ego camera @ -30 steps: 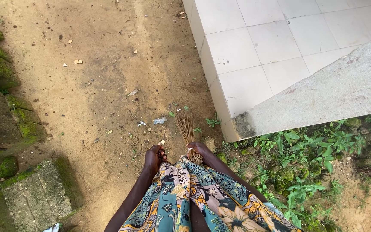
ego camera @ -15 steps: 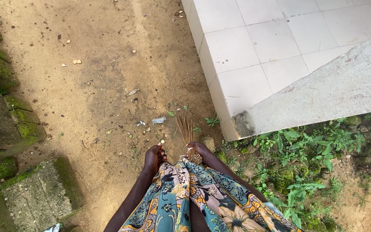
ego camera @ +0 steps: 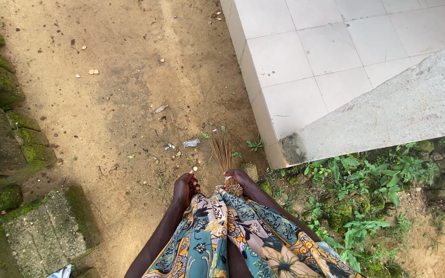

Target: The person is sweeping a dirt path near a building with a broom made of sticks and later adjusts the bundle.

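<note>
Head view showed the right hand clasped round a straw hand broom, bristles on sandy ground beside litter scraps; left hand curled, seemingly empty. Short, low strokes would gather scraps best.

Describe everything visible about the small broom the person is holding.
The broom is a short, handleless bundle of thin, stiff, tan-brown sticks, like palm ribs, bound tight at the base. The right hand grips that bound end, partly hiding it. From there the sticks point away from the person and fan out slightly, their tips over the sandy ground near small scraps of litter and a few green leaves. Whether the tips touch the ground is unclear. The left hand is apart from it.
</note>
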